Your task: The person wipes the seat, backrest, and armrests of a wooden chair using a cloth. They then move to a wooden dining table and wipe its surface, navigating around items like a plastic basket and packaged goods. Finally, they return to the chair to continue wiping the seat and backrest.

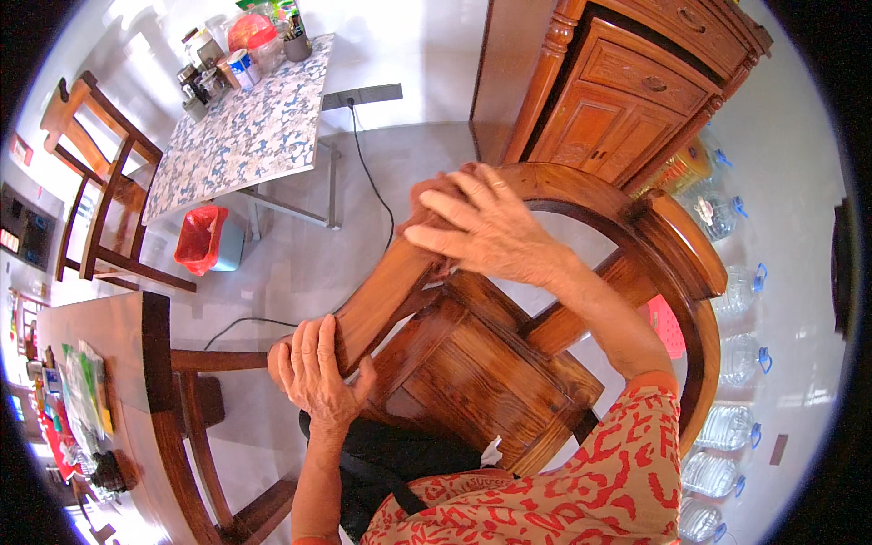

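A wooden armchair [490,381] with a curved top rail stands before me, its slatted seat showing. My left hand [323,371] rests over the rounded front end of the chair's wide armrest [388,300], fingers curled on its edge. Farther along the same arm, my right hand [487,228] presses a bunched reddish-brown cloth [436,201] against the wood, its fingers spread. The underside of the cloth is hidden by that hand.
A patterned table [238,150] holds jars and containers at the upper left, beside a red-lined bin [204,238]. A black cable [371,170] crosses the floor. A dark wooden table [116,368] is at left, a carved cabinet [613,102] behind, water bottles [732,429] at right.
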Action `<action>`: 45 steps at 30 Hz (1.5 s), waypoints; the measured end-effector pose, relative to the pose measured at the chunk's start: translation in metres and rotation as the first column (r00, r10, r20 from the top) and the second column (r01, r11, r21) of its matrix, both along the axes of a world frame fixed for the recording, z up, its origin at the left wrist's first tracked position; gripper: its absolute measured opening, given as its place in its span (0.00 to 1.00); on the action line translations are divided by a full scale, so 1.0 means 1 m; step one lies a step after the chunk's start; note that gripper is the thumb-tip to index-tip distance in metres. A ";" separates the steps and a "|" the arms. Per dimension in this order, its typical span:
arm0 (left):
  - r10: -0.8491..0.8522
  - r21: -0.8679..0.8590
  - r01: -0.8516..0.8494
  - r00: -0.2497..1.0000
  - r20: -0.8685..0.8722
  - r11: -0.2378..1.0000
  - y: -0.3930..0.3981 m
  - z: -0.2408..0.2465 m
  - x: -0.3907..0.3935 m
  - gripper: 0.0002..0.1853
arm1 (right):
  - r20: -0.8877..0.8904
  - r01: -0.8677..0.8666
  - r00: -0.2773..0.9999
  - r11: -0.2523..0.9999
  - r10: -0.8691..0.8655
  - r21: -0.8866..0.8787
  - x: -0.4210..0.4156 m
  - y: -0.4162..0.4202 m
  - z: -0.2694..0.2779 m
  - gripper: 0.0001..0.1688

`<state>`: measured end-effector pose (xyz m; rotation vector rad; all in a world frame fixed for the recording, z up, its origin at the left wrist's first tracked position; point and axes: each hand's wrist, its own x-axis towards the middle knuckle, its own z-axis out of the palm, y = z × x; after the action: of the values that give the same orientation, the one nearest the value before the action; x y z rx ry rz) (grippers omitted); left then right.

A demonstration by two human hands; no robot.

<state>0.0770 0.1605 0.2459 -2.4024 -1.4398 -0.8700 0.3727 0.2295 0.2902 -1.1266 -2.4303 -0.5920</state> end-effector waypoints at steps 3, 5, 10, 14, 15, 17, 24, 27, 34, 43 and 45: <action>0.002 0.013 -0.002 1.000 -0.005 1.000 0.000 0.000 0.001 0.33 | -0.035 -0.101 0.994 0.995 0.101 0.014 -0.015 -0.003 -0.008 0.24; 0.002 0.015 -0.002 1.000 -0.013 1.000 0.000 0.000 0.001 0.33 | -0.060 -0.185 0.981 0.982 0.186 0.022 -0.022 -0.002 -0.014 0.22; -0.005 -0.020 0.004 0.999 -0.042 1.000 -0.001 0.000 -0.006 0.34 | -0.093 -0.274 0.958 0.961 0.270 -0.030 -0.019 0.001 -0.007 0.21; -0.013 -0.037 0.012 0.999 -0.032 0.999 -0.001 -0.001 -0.006 0.35 | -0.056 -0.152 0.987 0.986 0.148 -0.074 0.004 0.008 0.002 0.27; -0.017 -0.041 0.016 1.000 -0.024 0.999 -0.001 0.000 -0.006 0.36 | -0.040 -0.078 0.997 0.987 0.073 -0.137 0.012 0.008 0.007 0.28; -0.030 -0.055 0.030 1.000 -0.005 0.998 -0.001 0.001 -0.005 0.36 | 0.012 0.082 0.997 0.961 -0.081 -0.263 0.032 0.001 0.023 0.31; -0.016 -0.074 0.017 1.000 0.011 0.997 -0.003 0.003 -0.006 0.37 | -0.068 0.248 0.958 0.926 -0.278 -0.284 0.067 -0.016 0.033 0.25; -0.016 -0.099 0.017 1.000 0.012 0.995 -0.003 0.002 -0.007 0.37 | -0.015 0.278 0.958 0.939 -0.286 -0.203 0.049 -0.009 0.025 0.23; 0.005 -0.185 0.004 0.999 0.046 0.983 -0.008 0.004 -0.014 0.41 | -0.172 0.047 0.983 0.988 -0.072 -0.145 -0.028 0.011 0.002 0.16; 0.137 -0.310 -0.036 0.941 0.311 0.950 -0.020 -0.005 -0.044 0.50 | -0.160 -0.041 0.987 0.994 0.024 -0.104 -0.078 0.002 -0.001 0.14; 0.145 -0.359 0.044 0.865 0.481 0.932 -0.023 -0.008 -0.049 0.51 | -0.131 -0.081 0.989 0.990 0.065 -0.116 -0.101 -0.004 -0.001 0.15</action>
<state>0.0276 0.1379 0.2384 -2.4780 -1.9949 -1.4083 0.2721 0.2257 0.2889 -1.0815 -2.4124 -0.3433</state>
